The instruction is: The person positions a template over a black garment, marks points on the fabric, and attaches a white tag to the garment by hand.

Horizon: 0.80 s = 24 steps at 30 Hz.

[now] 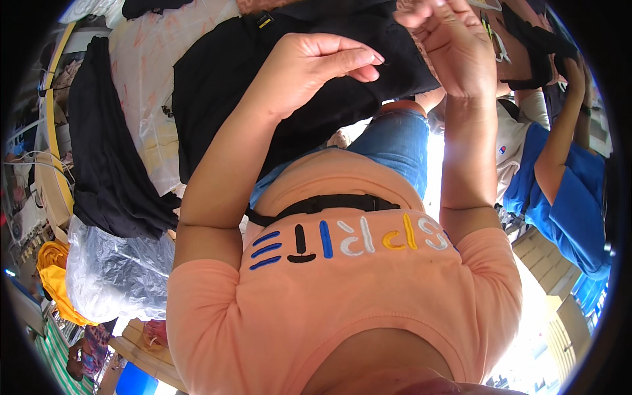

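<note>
Above a black cloth garment [230, 79] spread over the work surface and my lap, my left hand [316, 62] is closed in a pinch, thumb against forefinger. Whatever lies between those fingertips is too small to make out against the black cloth. To its right, my right hand [457, 56] is raised near the garment's right edge with its palm showing. Its fingers curl in toward the thumb at the upper edge of the view, and anything they hold cannot be made out. A small dark label [264, 22] with yellow marking lies on the garment.
Another black cloth [102, 138] hangs at the left, beside clear plastic sheeting [148, 85]. Below it is a clear plastic bag [122, 270] next to yellow cloth [56, 276]. A co-worker in a blue top [566, 197] is close on the right, near small scissors [497, 43].
</note>
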### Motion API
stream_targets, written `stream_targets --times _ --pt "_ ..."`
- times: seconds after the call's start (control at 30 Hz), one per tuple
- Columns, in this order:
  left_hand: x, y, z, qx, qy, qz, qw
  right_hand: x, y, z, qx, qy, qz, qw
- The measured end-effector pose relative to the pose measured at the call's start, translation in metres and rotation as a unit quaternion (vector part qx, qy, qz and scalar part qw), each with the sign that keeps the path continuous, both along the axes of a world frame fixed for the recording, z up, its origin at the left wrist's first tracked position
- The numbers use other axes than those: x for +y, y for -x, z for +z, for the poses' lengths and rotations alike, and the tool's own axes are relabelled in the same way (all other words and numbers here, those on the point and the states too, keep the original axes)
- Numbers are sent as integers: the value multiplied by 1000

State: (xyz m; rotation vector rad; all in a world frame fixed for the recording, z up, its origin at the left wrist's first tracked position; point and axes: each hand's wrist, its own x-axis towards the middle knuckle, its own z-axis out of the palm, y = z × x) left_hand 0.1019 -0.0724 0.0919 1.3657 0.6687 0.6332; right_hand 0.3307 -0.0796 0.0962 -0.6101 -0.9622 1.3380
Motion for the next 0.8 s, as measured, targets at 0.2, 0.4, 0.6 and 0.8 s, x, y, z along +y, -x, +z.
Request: stream_targets --times 0.2,0.4,0.6,0.8 --pt "-4 19 -9 -43 68 -28 996 -15 -17 7 16 40 -22 999" --pt "-1 18 -18 -254 129 28 958 -25 -17 13 7 85 12 996" --pt "-1 11 -34 -380 218 20 899 -35 13 -27 -159 133 -77 975" --pt "-12 8 -15 -193 143 75 968 -44 18 -23 -208 76 -55 974"
